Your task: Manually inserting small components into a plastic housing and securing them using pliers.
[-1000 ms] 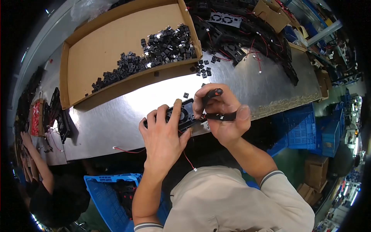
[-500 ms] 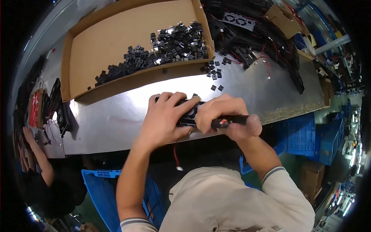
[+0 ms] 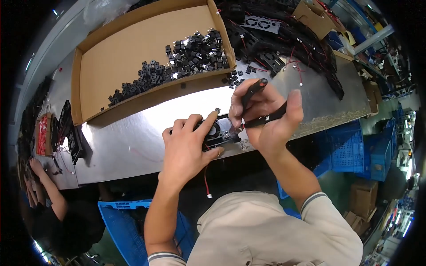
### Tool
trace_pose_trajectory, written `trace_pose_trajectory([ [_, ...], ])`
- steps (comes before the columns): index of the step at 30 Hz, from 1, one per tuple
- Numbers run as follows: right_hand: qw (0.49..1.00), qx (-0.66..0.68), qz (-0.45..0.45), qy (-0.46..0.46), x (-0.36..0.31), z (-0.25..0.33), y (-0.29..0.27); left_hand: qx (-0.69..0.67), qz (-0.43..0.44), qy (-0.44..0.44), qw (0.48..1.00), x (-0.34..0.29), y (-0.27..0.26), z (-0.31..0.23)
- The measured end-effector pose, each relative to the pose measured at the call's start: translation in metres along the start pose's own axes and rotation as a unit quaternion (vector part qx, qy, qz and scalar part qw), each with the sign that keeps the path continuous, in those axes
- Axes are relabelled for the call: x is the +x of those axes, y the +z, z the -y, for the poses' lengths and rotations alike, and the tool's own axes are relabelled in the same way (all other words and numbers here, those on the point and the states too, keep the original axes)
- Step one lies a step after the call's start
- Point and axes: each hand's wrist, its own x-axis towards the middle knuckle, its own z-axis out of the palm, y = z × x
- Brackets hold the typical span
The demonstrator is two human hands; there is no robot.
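Observation:
My left hand (image 3: 184, 142) presses a black fan housing (image 3: 222, 141) against the metal table, its fingers over the far and left sides. Part of a round fan (image 3: 214, 131) shows beside the index finger; the left end is hidden under the hand. From the housing a red wire with a white connector (image 3: 209, 195) hangs over the table's front edge. Black-handled pliers (image 3: 253, 94) are in my right hand (image 3: 271, 136), handles spread, jaws close to the housing's right end. Just past my left index fingertip lies a small black square part (image 3: 218, 110).
A shallow cardboard box (image 3: 155, 98) at the back holds many small black parts. More square parts (image 3: 234, 78) lie beside it. Black fan assemblies with wires (image 3: 306, 53) fill the back right. Blue crates (image 3: 344, 148) stand below the table. Another person's arm (image 3: 52, 195) reaches in at the far left.
My right hand has turned palm up and the pliers' handles have spread apart, uncovering the housing's right end. My left hand stays on the housing.

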Motion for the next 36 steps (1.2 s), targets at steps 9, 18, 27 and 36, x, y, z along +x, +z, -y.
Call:
trace_pose_trajectory([
  [9,0.994,-0.094,-0.025,-0.059,-0.013,-0.021,0.02,0.004,-0.05,-0.09,0.995,-0.016,0.01,-0.018],
  [18,0.99,-0.119,-0.037,-0.071,-0.014,-0.022,0.023,0.014,-0.05,-0.079,0.996,-0.017,0.013,-0.017],
  [27,0.98,-0.185,-0.01,-0.072,-0.017,-0.025,0.024,-0.009,-0.055,-0.084,0.995,-0.016,0.011,-0.015],
  [36,0.986,-0.162,-0.019,-0.024,-0.014,-0.016,0.024,-0.031,-0.047,-0.086,0.995,-0.012,0.01,-0.012],
])
